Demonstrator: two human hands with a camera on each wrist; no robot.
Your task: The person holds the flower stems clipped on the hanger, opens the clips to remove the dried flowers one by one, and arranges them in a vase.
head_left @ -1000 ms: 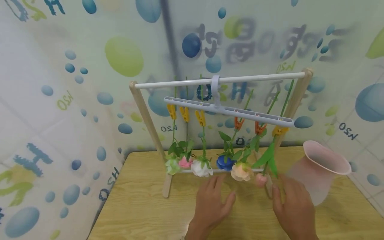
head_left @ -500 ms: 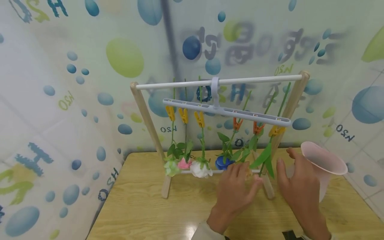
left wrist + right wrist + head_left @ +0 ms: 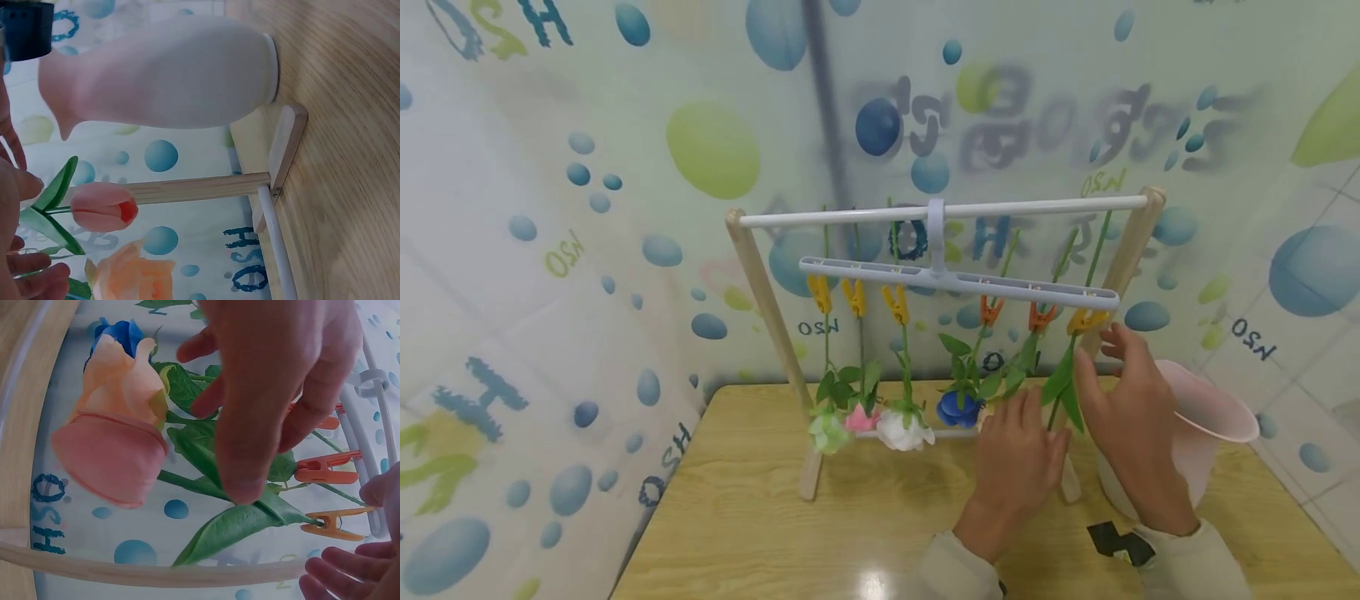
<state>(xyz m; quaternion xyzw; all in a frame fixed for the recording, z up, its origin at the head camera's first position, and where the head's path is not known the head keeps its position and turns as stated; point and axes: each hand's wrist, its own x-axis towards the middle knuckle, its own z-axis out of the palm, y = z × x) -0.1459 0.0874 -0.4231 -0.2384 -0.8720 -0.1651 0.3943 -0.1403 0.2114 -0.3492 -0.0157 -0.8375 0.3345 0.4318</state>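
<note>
Tulip (image 3: 100, 207), smooth and cup-shaped, hangs head-down with broad leaves (image 3: 234, 526) near two loosely spread hands (image 3: 1018, 458) (image 3: 1131, 412).

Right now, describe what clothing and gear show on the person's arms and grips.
The left sleeve and right sleeve are off-white and reach the wrists. A black, angular piece shows by the right wrist; a dark sliver at the left is too small to identify. The left grip and right grip wear no gloves.
</note>
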